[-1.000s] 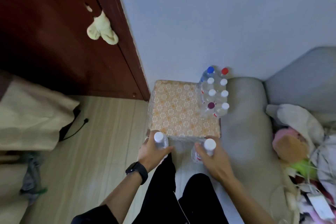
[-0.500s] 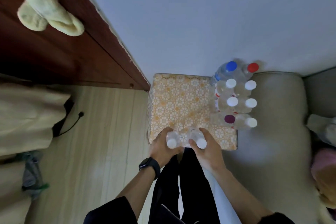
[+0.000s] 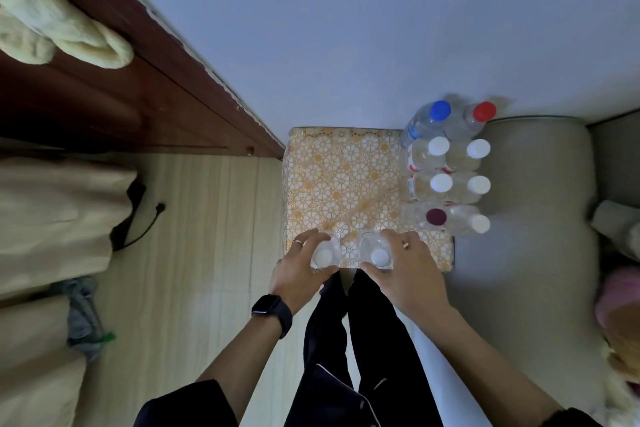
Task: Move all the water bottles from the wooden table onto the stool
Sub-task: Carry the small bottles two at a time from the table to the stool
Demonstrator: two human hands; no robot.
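Pale grey-blue wall, light plank floor, and a square stool wrapped in orange-and-white flowered cloth (image 3: 346, 184). Gripped upright at its near edge: one clear white-capped plastic bottle (image 3: 323, 257) in the curled left hand (image 3: 294, 272), a matching second bottle (image 3: 379, 256) in the curled right hand (image 3: 412, 269). Judged light, smooth, dentable; best held round the body, not the cap.

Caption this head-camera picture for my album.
Left hand and right hand each grip a clear white-capped plastic bottle over the orange floral-patterned square stool.

Left hand (image 3: 294, 276), right hand (image 3: 414, 272) grip bottles (image 3: 323, 256), seemingly on stool (image 3: 346, 184).
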